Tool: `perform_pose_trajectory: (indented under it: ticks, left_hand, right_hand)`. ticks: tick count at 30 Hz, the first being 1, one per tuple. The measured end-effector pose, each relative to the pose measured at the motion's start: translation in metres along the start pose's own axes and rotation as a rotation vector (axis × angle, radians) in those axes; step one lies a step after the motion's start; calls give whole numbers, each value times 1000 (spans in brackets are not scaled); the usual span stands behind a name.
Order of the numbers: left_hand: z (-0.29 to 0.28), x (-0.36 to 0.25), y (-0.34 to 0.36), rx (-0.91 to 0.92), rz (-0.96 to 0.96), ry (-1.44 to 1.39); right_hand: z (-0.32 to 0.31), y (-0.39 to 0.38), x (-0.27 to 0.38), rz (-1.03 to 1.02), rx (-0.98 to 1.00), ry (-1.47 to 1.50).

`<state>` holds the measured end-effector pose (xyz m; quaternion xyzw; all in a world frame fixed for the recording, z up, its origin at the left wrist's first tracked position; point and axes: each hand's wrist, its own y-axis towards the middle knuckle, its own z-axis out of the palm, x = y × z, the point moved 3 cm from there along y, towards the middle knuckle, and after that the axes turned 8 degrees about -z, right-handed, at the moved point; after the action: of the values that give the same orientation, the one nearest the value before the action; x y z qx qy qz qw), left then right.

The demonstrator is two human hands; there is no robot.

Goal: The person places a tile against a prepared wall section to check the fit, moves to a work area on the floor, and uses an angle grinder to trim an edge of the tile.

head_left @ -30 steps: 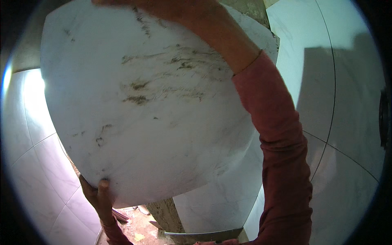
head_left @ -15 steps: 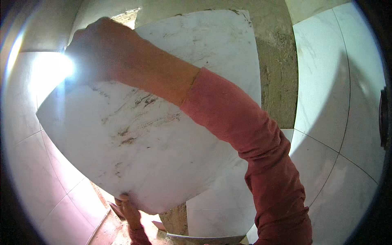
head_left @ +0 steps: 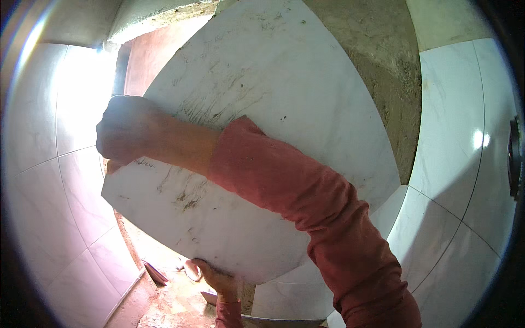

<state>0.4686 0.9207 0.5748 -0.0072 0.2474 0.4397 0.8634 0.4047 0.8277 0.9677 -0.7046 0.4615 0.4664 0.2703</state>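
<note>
R hand (head_left: 130, 130) fingers curled tight round white marbled tile (head_left: 311, 93) edge; L hand (head_left: 220, 281) thumb on lower edge, other fingers hidden. Tile tilted, one corner just below R fingers, upper end cropped, long axis unclear.

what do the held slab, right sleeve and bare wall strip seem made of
Held slab: likely ceramic or stone, smooth, dull; its pale flat face shows little glare. Right sleeve: matte cloth, bunching in soft folds. Bare wall strip: perhaps cement, rough; grey, uneven.
</note>
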Motion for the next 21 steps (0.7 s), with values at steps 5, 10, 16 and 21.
perform_pose_trajectory:
  ticks: [5, 10, 16, 21]
  left_hand:
    - [27, 5, -7, 202, -194, -193]
    - [32, 25, 3, 171, -230, -302]
    - [28, 43, 14, 151, -201, -92]
    - [51, 33, 11, 168, -194, -105]
  right_hand:
    - [39, 0, -15, 27, -109, -118]
    - [75, -1, -33, 146, -150, -45]
    - [78, -18, -50, 152, -361, -293]
    - [23, -128, -31, 401, -622, -561]
